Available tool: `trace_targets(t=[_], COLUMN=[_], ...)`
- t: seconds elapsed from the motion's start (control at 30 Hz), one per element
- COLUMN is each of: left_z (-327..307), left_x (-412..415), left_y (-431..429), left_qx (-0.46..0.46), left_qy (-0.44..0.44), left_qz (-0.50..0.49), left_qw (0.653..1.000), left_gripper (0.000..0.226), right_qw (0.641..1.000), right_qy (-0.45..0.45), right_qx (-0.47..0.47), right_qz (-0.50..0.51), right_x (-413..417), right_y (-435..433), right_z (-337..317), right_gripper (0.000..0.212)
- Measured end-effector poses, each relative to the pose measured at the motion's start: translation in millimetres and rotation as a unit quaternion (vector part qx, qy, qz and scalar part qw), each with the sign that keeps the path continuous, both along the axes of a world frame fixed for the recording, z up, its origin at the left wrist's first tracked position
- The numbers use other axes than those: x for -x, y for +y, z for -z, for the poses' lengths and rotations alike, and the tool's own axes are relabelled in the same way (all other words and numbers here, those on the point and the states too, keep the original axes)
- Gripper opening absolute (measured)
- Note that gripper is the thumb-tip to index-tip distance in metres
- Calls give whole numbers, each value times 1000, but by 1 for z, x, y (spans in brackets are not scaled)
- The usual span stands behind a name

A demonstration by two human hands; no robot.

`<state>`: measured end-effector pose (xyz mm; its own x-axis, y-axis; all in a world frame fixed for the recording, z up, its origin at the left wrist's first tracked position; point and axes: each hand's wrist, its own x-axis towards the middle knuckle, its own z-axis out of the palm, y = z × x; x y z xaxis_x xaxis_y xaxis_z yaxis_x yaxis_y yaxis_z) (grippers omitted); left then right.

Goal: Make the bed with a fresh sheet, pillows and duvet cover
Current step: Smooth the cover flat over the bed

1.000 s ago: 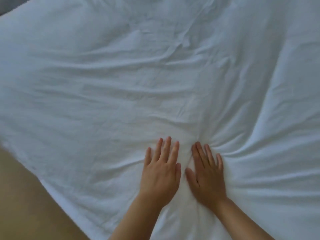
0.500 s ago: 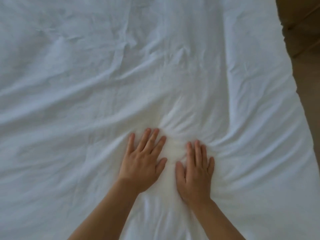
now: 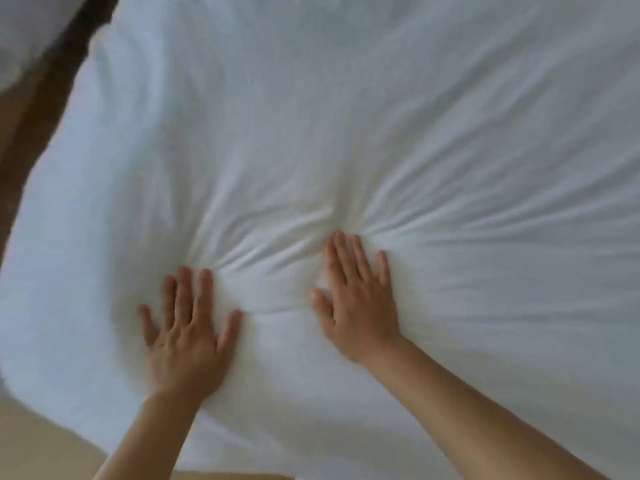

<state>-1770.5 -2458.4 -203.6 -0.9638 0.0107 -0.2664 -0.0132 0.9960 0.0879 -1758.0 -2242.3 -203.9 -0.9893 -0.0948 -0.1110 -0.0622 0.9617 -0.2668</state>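
A white duvet (image 3: 346, 133) fills almost the whole head view, spread over the bed. My left hand (image 3: 187, 334) lies flat on it at lower left, fingers straight and spread. My right hand (image 3: 360, 299) presses flat on it a little farther in, fingers straight. Creases fan out from between and ahead of both hands. The duvet's rounded left corner lies near the left edge of the frame.
A dark brown strip (image 3: 45, 98) runs along the duvet's upper left side, with some white fabric (image 3: 24, 32) beyond it in the corner. Beige floor (image 3: 41, 448) shows at the bottom left below the duvet's edge.
Both hands have slid apart over the duvet, the left one towards me and leftward. The view has swung, so the duvet's left corner and the dark strip are in sight.
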Motion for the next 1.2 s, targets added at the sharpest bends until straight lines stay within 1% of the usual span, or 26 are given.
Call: trace_targets(t=[0.03, 0.07, 0.1, 0.13, 0.17, 0.23, 0.3, 0.33, 0.37, 0.4, 0.5, 0.6, 0.63, 0.67, 0.73, 0.77, 0.8, 0.83, 0.87, 0.9, 0.93, 0.97, 1.0, 1.03, 1.1, 1.2], left_z=[0, 0, 0, 1, 2, 4, 8, 9, 11, 11, 3, -15, -22, -27, -36, -40, -43, -45, -47, -48, -50, -51, -51, -50, -47, -31], left_x=[2, 4, 8, 11, 16, 27, 34, 35, 36, 37, 37, 44, 50, 58, 75, 81, 85, 84, 81, 76, 71, 68, 65, 64, 64, 63], left_y=[-25, -43, -55, -62, -68, -82, -98, -105, -110, -114, -122, -134, -135, -132, -118, -109, -99, -88, -86, -85, -88, -91, -92, -90, -71, -10], left_qx=[7, 7, 0, -13, -26, -55, -72, -78, -86, -100, -189, -287, -288, -282, -268, -263, -254, -241, -230, -223, -221, -224, -231, -235, -231, -176], left_qy=[-2, 2, 4, 10, 21, 41, 43, 49, 54, 58, 69, 131, 141, 147, 156, 163, 170, 169, 165, 151, 135, 120, 107, 99, 87, 37], left_qz=[-21, -25, -18, -15, -30, -94, -136, -141, -138, -132, -162, -249, -257, -250, -197, -148, -84, -17, 34, 61, 63, 43, 7, -28, -69, -47], left_qw=[1000, 1000, 1000, 1000, 999, 993, 987, 986, 985, 984, 966, 916, 911, 915, 930, 939, 948, 955, 958, 961, 964, 966, 967, 966, 967, 983], left_gripper=[86, 86, 84, 81, 78, 77, 80, 78, 76, 73, 73, 62, 58, 58, 57, 56, 54, 53, 55, 56, 57, 57, 57, 58, 60, 55], right_qw=[985, 948, 920, 924, 948, 989, 973, 958, 960, 974, 997, 947, 933, 938, 966, 980, 990, 997, 1000, 992, 965, 930, 914, 925, 971, 997], right_qy=[-21, -40, -26, 25, 84, 140, 76, 39, 36, 46, 28, -69, -38, 33, 138, 131, 62, 0, -25, -40, -65, -98, -87, -55, 13, -2], right_qx=[6, 16, 27, 23, 16, 12, 12, 4, -8, -3, 72, 203, 225, 227, 191, 152, 101, 35, 11, 52, 139, 201, 213, 211, 142, -25], right_qz=[-168, -315, -389, -382, -306, -44, 220, 285, 279, 223, -21, -239, -277, -261, -104, 7, 76, 73, -1, -111, -211, -292, -333, -312, -192, -73], right_x=[-2, 1, 14, 33, 58, 118, 158, 166, 169, 168, 152, 145, 148, 153, 174, 179, 178, 166, 150, 127, 106, 90, 81, 83, 98, 104], right_y=[-33, -49, -51, -44, -32, 6, 15, -9, -45, -89, -207, -223, -212, -198, -158, -141, -132, -132, -148, -166, -182, -190, -186, -171, -114, -3], right_z=[-4, -10, -16, -20, -19, -20, -22, -15, -2, 12, 17, -13, -23, -29, -31, -32, -27, -17, -9, -4, -9, -16, -22, -23, -22, -9], right_gripper=[66, 61, 57, 54, 53, 54, 58, 60, 62, 63, 60, 37, 33, 34, 44, 49, 54, 58, 59, 59, 56, 49, 40, 36, 50, 68])
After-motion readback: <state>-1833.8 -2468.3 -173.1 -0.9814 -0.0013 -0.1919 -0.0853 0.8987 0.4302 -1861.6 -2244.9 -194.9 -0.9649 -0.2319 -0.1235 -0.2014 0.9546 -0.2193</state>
